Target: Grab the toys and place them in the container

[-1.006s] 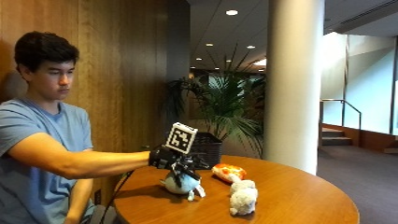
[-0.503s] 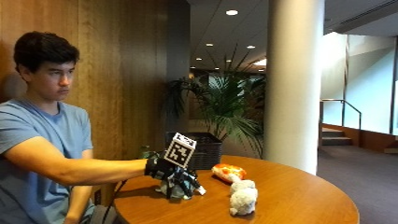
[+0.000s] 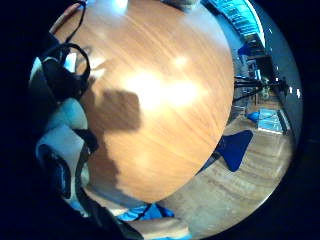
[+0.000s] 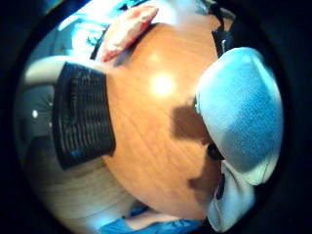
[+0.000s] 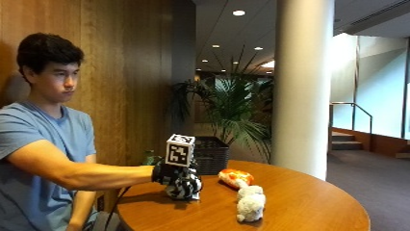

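The gloved right hand (image 5: 168, 174) had its fingers wrapped round the black-and-white plush toy (image 5: 185, 186), holding it right at the near left part of the round wooden table (image 5: 307, 202), lower centre-left of the outside view. Whether the toy's base touched the tabletop or hung just over it could not be told. The person's arm reached out level from the left of the frame to the toy.

On the thumb-side palm view that same toy showed as a big pale grey-blue fuzzy shape (image 4: 241, 109) filling the right side of the picture, tight against the palm, its shadow thrown on the wood beside it. On the little-finger-side view, a bit of the toy (image 3: 62, 135) sat at the left edge among the black straps, and the rest of the frame was tabletop.

Two more toys lay on the table, right of the hand in the outside view: an orange plush (image 5: 234, 177) near the middle of the frame, and a white fluffy plush (image 5: 249, 203) just in front of it, the two apparently touching. The dark woven container (image 5: 211, 154) stood beyond the table's far edge, just above and right of the hand. The thumb-side view had it as a dark basket (image 4: 83, 114) beside the table rim, with the orange plush lying on the wood close to it.
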Motion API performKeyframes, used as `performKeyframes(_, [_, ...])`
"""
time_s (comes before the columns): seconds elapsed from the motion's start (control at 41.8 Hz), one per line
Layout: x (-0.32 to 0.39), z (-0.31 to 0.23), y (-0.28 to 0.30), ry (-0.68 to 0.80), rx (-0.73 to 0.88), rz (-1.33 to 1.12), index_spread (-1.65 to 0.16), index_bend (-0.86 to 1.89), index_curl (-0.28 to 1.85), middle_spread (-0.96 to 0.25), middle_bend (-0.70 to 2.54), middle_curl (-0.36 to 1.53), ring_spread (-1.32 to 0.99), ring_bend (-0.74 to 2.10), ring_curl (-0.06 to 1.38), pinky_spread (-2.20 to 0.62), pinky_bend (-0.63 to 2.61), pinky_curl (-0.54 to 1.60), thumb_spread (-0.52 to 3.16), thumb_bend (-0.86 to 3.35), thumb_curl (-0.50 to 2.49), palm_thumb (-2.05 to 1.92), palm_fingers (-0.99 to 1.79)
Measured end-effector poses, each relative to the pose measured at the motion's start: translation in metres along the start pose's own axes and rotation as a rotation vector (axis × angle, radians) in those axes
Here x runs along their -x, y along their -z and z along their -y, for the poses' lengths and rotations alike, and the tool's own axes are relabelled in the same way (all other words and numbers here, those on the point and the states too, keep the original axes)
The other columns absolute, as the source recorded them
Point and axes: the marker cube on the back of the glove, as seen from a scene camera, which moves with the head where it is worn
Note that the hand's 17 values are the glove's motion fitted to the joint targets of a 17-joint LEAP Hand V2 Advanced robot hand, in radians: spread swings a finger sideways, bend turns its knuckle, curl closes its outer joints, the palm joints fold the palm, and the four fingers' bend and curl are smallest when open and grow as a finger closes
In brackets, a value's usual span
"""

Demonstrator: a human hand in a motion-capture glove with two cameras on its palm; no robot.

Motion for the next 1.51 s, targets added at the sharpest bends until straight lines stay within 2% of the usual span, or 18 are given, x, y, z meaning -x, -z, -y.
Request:
performKeyframes(0.096, [-0.002,0.006,0.02,0.02,-0.015,-0.021,-0.35,0.29,0.19,-0.24,0.39,0.28,-0.32,1.09,0.48,-0.38,1.28,0.34,1.17,0.3,0.57,0.72,0.82])
performKeyframes(0.239, [0.004,0.013,0.088,0.056,-0.062,-0.025,-0.35,0.3,0.22,-0.3,0.41,0.31,-0.36,1.08,0.49,-0.4,1.23,0.35,1.06,0.28,0.63,0.75,0.85])
performKeyframes(0.335, [0.011,0.015,0.136,0.191,-0.134,-0.176,-0.36,0.28,0.23,-0.33,0.4,0.32,-0.38,1.06,0.49,-0.41,1.21,0.35,1.0,0.27,0.66,0.76,0.86])
performKeyframes(0.431, [0.075,0.013,0.195,0.105,-0.236,-0.077,-0.36,0.27,0.24,-0.35,0.4,0.34,-0.4,1.06,0.5,-0.41,1.19,0.36,0.94,0.25,0.69,0.76,0.87])
performKeyframes(0.575, [0.136,0.01,0.268,0.14,-0.309,0.003,-0.36,0.26,0.26,-0.38,0.4,0.36,-0.41,1.03,0.49,-0.42,1.15,0.36,0.87,0.23,0.73,0.76,0.91])
performKeyframes(0.671, [0.173,0.006,0.293,0.209,-0.33,-0.04,-0.37,0.25,0.28,-0.39,0.4,0.38,-0.42,1.02,0.49,-0.42,1.12,0.36,0.83,0.22,0.76,0.76,0.94])
performKeyframes(0.718, [0.202,0.003,0.3,0.211,-0.324,0.017,-0.37,0.25,0.28,-0.39,0.4,0.39,-0.42,1.02,0.5,-0.42,1.11,0.36,0.82,0.21,0.77,0.76,0.95])
performKeyframes(0.79, [0.25,-0.003,0.304,0.197,-0.325,0.091,-0.37,0.25,0.3,-0.4,0.4,0.4,-0.42,1.01,0.5,-0.42,1.1,0.37,0.79,0.21,0.79,0.77,0.96])
performKeyframes(0.886, [0.294,-0.009,0.294,0.231,-0.343,0.02,-0.37,0.23,0.31,-0.41,0.38,0.42,-0.42,1.0,0.5,-0.43,1.08,0.37,0.77,0.2,0.81,0.77,0.97])
performKeyframes(0.934, [0.314,-0.013,0.286,0.292,-0.342,0.031,-0.37,0.24,0.32,-0.42,0.37,0.42,-0.42,1.0,0.5,-0.43,1.07,0.37,0.76,0.19,0.82,0.77,0.98])
performKeyframes(1.006, [0.308,-0.016,0.275,0.405,-0.329,0.059,-0.38,0.25,0.34,-0.42,0.36,0.43,-0.42,0.98,0.5,-0.43,1.05,0.37,0.74,0.18,0.84,0.77,1.01])
performKeyframes(1.078, [0.297,-0.014,0.261,0.409,-0.306,0.046,-0.38,0.24,0.35,-0.42,0.35,0.44,-0.42,0.97,0.5,-0.43,1.04,0.37,0.73,0.18,0.86,0.77,1.01])
performKeyframes(1.197, [0.32,-0.018,0.232,0.416,-0.255,0.029,-0.38,0.23,0.38,-0.43,0.34,0.47,-0.41,0.97,0.5,-0.43,1.0,0.37,0.7,0.16,0.88,0.78,1.03])
performKeyframes(1.341, [0.331,-0.024,0.208,0.51,-0.126,0.038,-0.38,0.16,0.39,-0.43,0.32,0.49,-0.4,0.98,0.51,-0.43,0.97,0.37,0.7,0.12,0.89,0.75,0.99])
performKeyframes(1.413, [0.329,-0.026,0.198,0.561,0.0,0.067,-0.36,0.02,0.34,-0.37,0.26,0.49,-0.35,0.99,0.51,-0.41,1.04,0.39,0.83,0.07,0.85,0.64,0.81])
performKeyframes(1.437, [0.328,-0.025,0.195,0.568,0.033,0.077,-0.36,0.07,0.35,-0.32,0.22,0.48,-0.31,0.92,0.5,-0.39,1.07,0.41,0.88,0.03,0.82,0.58,0.7])
performKeyframes(1.485, [0.325,-0.023,0.193,0.57,0.076,0.098,-0.35,0.09,0.36,-0.22,0.15,0.47,-0.25,0.87,0.51,-0.35,1.17,0.44,0.95,-0.04,0.76,0.47,0.47])
performKeyframes(1.509, [0.324,-0.022,0.193,0.569,0.085,0.106,-0.35,0.05,0.35,-0.17,0.1,0.45,-0.22,0.77,0.49,-0.32,1.27,0.47,0.96,-0.1,0.71,0.36,0.23])
